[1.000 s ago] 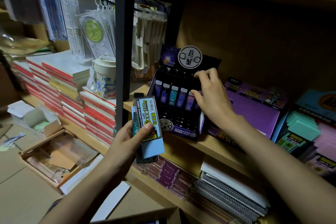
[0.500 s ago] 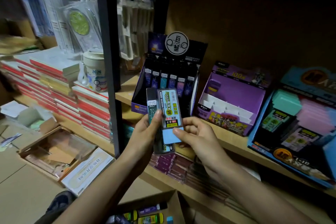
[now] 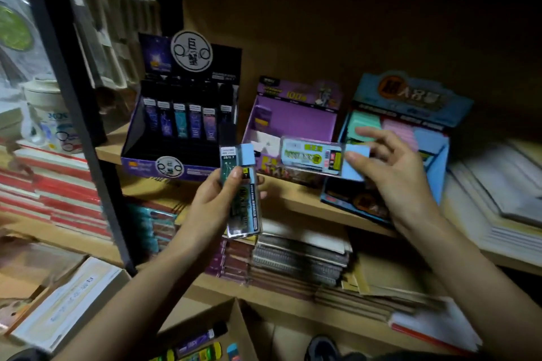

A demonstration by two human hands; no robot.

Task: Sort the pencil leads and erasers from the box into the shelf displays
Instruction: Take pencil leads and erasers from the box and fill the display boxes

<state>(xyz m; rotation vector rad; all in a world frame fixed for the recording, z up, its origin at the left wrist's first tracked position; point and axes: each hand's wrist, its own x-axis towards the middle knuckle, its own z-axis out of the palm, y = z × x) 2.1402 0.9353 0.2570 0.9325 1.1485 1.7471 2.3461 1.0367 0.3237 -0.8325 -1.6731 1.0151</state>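
- Right hand: my thumb and fingers pinch the bare end of a blue eraser. It lies level in its printed sleeve, in the air at centre-right of the frame. It is in front of the purple display and just left of the blue eraser display.
- Left hand: my thumb presses across a pencil-lead case marked 2B/0.7, with my fingers curled behind. A second eraser is stacked behind it in the same grip. Both stand upright at frame centre, just below and right of the black lead display.
- Step in hand, as I judge it: carrying the blue eraser rightward into the blue eraser display, whose compartments show green, pink and blue blocks.
- To do it well: match colour to compartment, since the blue blocks sit at the display's right side. Turn the eraser to lie as its neighbours do, lower it flat, and release only once it rests on the pile.
- Caution: I grip one end only, so the sleeved end may droop; lift it over the display's front wall before lowering.
- The left-hand pair needs a firm squeeze, because two slick wrappers may slide apart.
- Cardboard box, bottom centre: more leads and erasers lie inside, so I judge the sorting only partly done.
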